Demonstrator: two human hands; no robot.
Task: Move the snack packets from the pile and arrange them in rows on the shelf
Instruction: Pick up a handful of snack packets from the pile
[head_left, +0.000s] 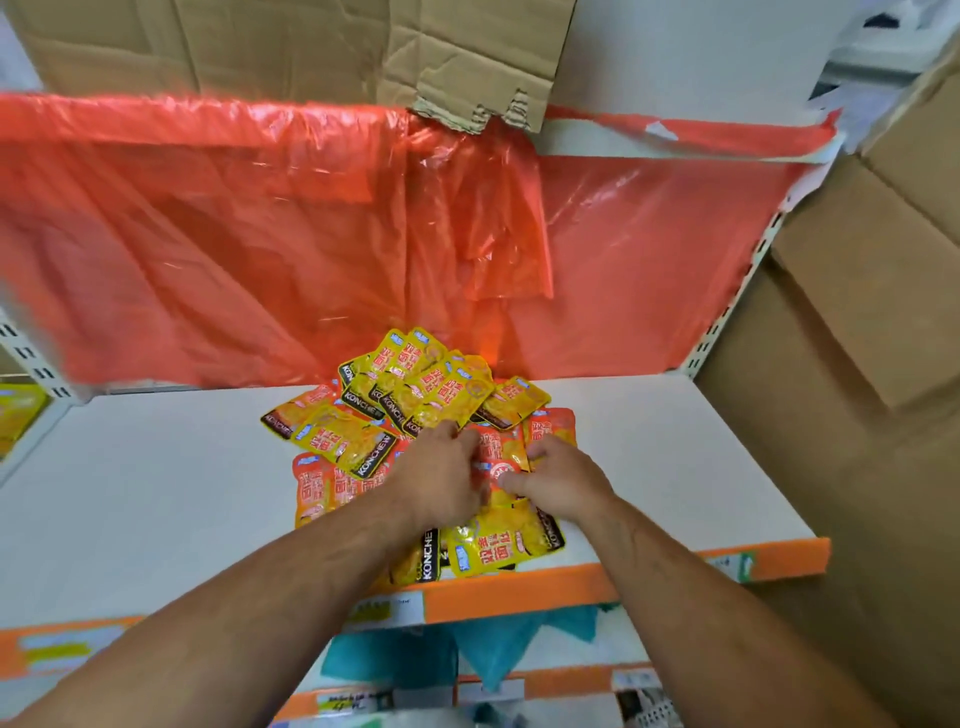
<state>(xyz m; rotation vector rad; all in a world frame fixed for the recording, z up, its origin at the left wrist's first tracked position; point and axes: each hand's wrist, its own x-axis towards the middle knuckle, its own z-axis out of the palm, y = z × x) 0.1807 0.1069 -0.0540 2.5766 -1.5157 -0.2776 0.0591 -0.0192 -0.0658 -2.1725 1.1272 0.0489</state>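
The white shelf (675, 467) carries the pile of snack packets (415, 400) mid-shelf, spilling to its orange front edge, with no rows yet. Left hand (441, 467) and right hand (563, 480) curl their fingers onto one orange packet (501, 457); better to lift it clear singly and start at a back corner. Black bands read "KONCHE".

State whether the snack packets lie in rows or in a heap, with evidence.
In a heap: the snack packets overlap at mixed angles in one mound on the white shelf; no rows show.
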